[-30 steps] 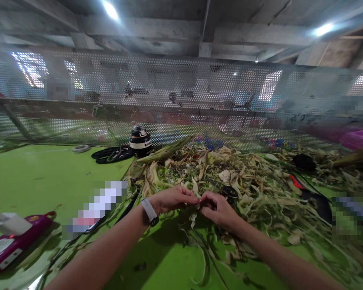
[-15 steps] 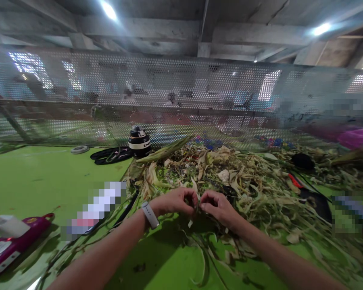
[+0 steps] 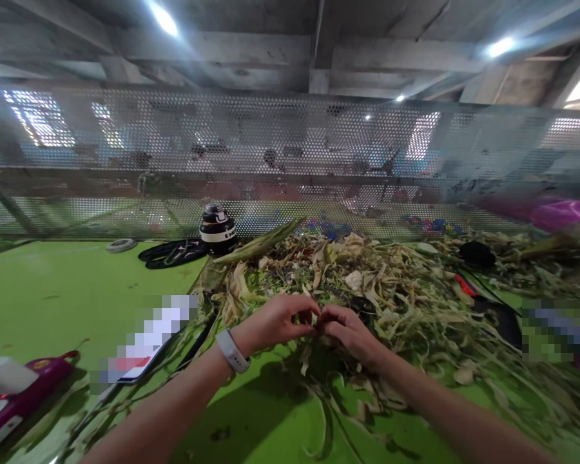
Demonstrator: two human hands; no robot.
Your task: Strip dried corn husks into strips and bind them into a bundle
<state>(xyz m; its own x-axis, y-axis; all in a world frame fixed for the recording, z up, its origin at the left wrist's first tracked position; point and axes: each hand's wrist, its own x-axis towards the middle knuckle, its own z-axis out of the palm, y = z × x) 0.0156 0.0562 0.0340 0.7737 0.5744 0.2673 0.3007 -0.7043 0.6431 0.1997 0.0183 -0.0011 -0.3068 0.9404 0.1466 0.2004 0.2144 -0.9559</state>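
My left hand (image 3: 289, 319), with a pale watch on the wrist, has its thumb and fingertips closed in a pinch. Against it, fingertip to fingertip, my right hand (image 3: 347, 332) pinches too. Between them seems to be a thin strip of corn husk (image 3: 305, 358), its pale end hanging below the fingers; the gripped part is mostly hidden. Just beyond and to the right of both hands spreads a heap of dry, shredded corn husks (image 3: 391, 283). A few loose strips lie on the green tabletop (image 3: 261, 419) under the hands.
A black, white-banded bottle (image 3: 217, 231) stands at the back left beside a flat black item (image 3: 171, 252). At left lie a phone-like slab (image 3: 147, 345) and a magenta power strip (image 3: 24, 393). A black pouch (image 3: 497, 319) lies right. Perforated metal screen (image 3: 270, 161) behind.
My hands have drawn together, so their fingertips now meet where a small gap was. The left hand has rolled over slightly, and the camera view has shifted a little.
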